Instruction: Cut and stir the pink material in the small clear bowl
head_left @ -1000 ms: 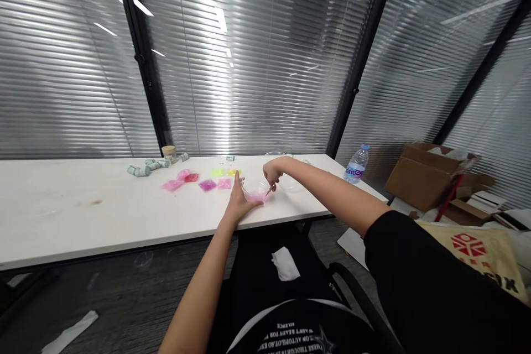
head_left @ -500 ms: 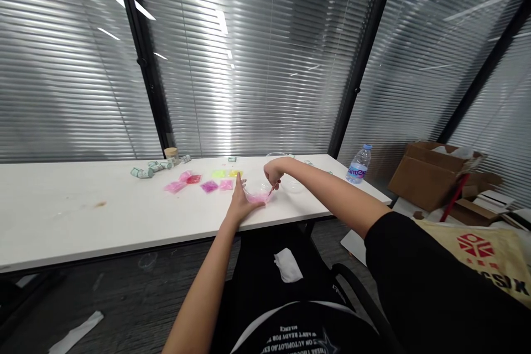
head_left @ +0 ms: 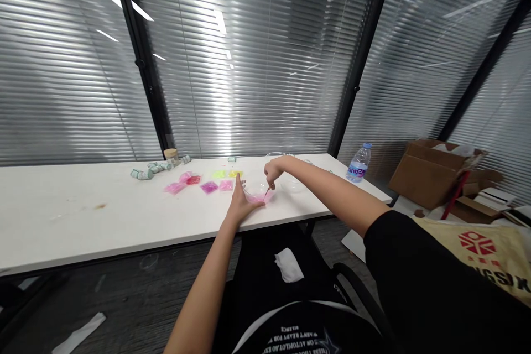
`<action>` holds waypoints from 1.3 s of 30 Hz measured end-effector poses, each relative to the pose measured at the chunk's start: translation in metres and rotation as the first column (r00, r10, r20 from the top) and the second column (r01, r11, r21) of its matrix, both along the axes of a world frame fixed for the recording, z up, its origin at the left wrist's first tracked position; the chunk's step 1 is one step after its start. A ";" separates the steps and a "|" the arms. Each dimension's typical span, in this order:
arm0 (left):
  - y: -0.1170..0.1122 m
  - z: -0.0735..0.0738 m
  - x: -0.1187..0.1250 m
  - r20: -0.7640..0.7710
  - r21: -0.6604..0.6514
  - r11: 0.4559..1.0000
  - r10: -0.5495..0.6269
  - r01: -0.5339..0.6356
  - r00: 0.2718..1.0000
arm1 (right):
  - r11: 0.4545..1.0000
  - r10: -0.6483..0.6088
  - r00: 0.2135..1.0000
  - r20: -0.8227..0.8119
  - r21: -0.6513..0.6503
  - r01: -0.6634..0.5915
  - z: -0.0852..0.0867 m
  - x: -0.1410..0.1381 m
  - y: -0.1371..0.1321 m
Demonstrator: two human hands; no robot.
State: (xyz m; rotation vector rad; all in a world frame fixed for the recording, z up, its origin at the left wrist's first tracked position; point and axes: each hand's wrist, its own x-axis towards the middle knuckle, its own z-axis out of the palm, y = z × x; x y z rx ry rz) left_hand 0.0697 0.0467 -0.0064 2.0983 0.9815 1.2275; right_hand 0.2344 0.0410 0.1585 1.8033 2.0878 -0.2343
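Shifted slightly: right hand (head_left: 272, 170) now nearer the middle of the clear bowl (head_left: 257, 192).
Right fingers pinched on a thin stick (head_left: 267, 191), tip apparently in pink contents; left hand (head_left: 239, 203) open, cupping the bowl's near side at the white table (head_left: 103, 221) front edge. Coloured packets (head_left: 207, 183) behind; water bottle (head_left: 358, 164) far right.

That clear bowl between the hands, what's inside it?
The clear bowl holds something pink at its bottom. The right hand dips a thin stick into it; the left hand covers the bowl's near left side, so that part stays hidden.
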 end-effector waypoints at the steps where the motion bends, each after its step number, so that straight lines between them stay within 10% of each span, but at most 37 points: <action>1: -0.001 0.001 0.000 0.000 -0.003 1.000 0.001 -0.001 1.000 | 1.000 0.007 1.000 -0.011 -0.007 -0.007 -0.001 -0.001 -0.001; 39: 0.003 -0.003 0.001 0.017 0.014 1.000 -0.009 0.009 1.000 | 0.995 0.028 0.998 0.057 -0.094 -0.022 0.003 -0.018 -0.002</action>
